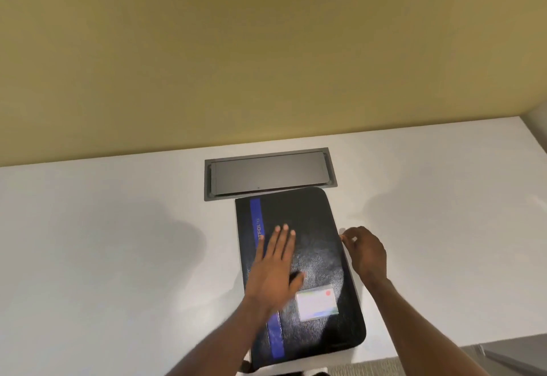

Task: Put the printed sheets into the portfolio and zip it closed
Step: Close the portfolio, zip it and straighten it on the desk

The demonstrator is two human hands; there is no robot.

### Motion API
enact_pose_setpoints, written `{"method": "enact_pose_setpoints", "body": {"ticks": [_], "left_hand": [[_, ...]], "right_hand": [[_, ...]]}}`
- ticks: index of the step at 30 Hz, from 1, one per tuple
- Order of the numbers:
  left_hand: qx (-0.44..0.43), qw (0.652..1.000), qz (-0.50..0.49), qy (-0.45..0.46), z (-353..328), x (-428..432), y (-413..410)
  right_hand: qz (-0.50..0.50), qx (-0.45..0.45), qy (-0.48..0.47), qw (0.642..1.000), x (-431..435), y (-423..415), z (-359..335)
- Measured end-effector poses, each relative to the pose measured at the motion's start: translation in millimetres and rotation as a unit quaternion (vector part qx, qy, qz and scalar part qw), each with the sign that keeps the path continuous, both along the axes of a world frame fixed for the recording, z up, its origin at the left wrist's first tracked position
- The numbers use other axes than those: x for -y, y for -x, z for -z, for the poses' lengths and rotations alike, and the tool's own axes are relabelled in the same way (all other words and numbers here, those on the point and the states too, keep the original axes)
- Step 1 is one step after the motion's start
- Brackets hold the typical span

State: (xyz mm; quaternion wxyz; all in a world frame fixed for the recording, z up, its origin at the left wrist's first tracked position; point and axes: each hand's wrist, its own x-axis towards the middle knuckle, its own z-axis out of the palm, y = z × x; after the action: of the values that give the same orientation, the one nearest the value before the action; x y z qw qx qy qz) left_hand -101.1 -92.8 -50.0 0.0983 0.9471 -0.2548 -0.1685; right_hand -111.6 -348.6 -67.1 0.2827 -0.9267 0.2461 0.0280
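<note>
Nearest you, the portfolio (299,275) lies shut on the table (103,242), long axis running away. Your left hand (273,266) presses flat, fingers spread; your right hand (365,250) pinches something at its right edge, probably the zip pull.

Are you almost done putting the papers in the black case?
Nearly. No loose sheets show on the white table, and the black portfolio lies shut, so the papers look packed. The left hand presses flat on its cover while the right hand pinches at its right edge, probably the zip pull. Finishing the zip is left.
</note>
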Motion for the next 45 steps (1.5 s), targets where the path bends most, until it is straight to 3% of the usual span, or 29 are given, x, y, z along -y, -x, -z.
{"method": "enact_pose_setpoints", "body": {"ticks": [4,8,19,28,31,36,45], "left_hand": [[-0.008,0.997,-0.079,0.013,2,22,-71],[-0.037,0.995,-0.094,0.018,11,37,-111],[-0.035,0.985,-0.170,0.002,15,67,-127],[-0.027,0.974,-0.222,0.022,14,77,-132],[-0.023,0.971,-0.235,0.031,14,79,-133],[-0.022,0.962,-0.267,0.054,9,88,-132],[0.004,0.953,-0.279,0.116,2,91,-125]], "right_hand": [[0.003,-0.003,-0.011,1.000,2,-3,5],[-0.025,0.008,-0.018,0.999,4,-3,7],[-0.059,0.035,-0.033,0.997,14,-8,5],[-0.182,0.051,0.008,0.982,37,-108,5],[-0.294,0.039,0.064,0.953,47,-148,0],[-0.492,0.065,0.172,0.851,45,-210,-13],[-0.643,0.019,0.182,0.744,-6,-268,-22]]}}
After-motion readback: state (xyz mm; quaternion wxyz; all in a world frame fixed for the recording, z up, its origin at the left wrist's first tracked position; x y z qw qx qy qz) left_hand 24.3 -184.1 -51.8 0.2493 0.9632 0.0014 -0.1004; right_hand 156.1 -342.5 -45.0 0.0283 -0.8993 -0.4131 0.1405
